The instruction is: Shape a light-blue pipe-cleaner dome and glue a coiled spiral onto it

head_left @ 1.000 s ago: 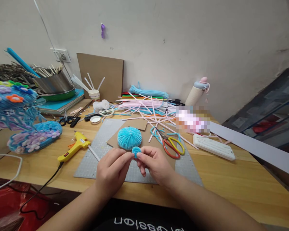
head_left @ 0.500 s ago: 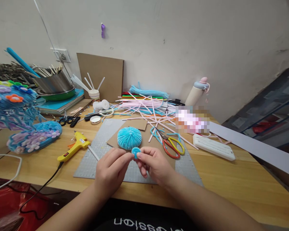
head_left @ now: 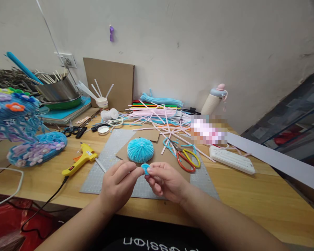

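Note:
Between my fingertips is a small blue coil of pipe cleaner [head_left: 145, 168], round and flat. My right hand [head_left: 166, 179] pinches its right side with thumb and fingers. The fingers of my left hand [head_left: 120, 183] are closed on its left edge. Just beyond the hands, a fluffy blue ball [head_left: 140, 150] of pipe cleaners rests on a piece of brown cardboard [head_left: 170, 153]. To the right of it lie scissors [head_left: 189, 160] with one red and one yellow handle loop, among short blue and pink pipe cleaners.
A yellow glue gun [head_left: 81, 160] lies left of the grey cutting mat [head_left: 94, 181]. Behind the mat is a heap of pipe cleaners [head_left: 157, 113]. A white power strip [head_left: 232, 159] and a bottle [head_left: 214, 100] are at the right. Blue flowered craft pieces [head_left: 38, 148] stand at the far left.
Both hands have shifted slightly left and the coil has dipped a little, its face now tilted and looking flatter. The objects on the table have stayed put.

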### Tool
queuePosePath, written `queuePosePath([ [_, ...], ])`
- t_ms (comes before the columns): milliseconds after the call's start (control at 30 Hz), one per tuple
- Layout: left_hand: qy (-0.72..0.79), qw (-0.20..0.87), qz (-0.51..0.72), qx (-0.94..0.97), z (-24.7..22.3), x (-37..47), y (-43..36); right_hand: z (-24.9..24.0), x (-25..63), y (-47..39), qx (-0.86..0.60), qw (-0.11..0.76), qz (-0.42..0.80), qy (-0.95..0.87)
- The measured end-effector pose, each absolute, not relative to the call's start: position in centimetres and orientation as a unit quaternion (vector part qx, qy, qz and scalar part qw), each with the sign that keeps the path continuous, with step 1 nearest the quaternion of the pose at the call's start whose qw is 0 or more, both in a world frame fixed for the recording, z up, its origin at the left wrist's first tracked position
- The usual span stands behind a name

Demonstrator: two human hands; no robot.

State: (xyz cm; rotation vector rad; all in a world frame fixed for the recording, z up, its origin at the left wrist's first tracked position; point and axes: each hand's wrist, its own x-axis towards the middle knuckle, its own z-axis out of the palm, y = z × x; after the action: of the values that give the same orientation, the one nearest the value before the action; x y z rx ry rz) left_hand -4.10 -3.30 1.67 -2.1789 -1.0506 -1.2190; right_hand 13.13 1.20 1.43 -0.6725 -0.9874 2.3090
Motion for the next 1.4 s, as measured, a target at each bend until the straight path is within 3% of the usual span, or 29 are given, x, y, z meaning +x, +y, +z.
queuePosePath([
  [1133, -0.324, 0.270, -0.458, -0.782, 1.09, -4.69, -3.99, 1.37, 13.39, 0.66, -0.205, 0.284, 0.811, -0.469],
  [1400, -0.315, 0.266, -0.470, -0.780, 0.74, -4.74, -3.75, 1.96, 13.48, 0.52, -0.205, 0.213, 0.858, -0.419],
])
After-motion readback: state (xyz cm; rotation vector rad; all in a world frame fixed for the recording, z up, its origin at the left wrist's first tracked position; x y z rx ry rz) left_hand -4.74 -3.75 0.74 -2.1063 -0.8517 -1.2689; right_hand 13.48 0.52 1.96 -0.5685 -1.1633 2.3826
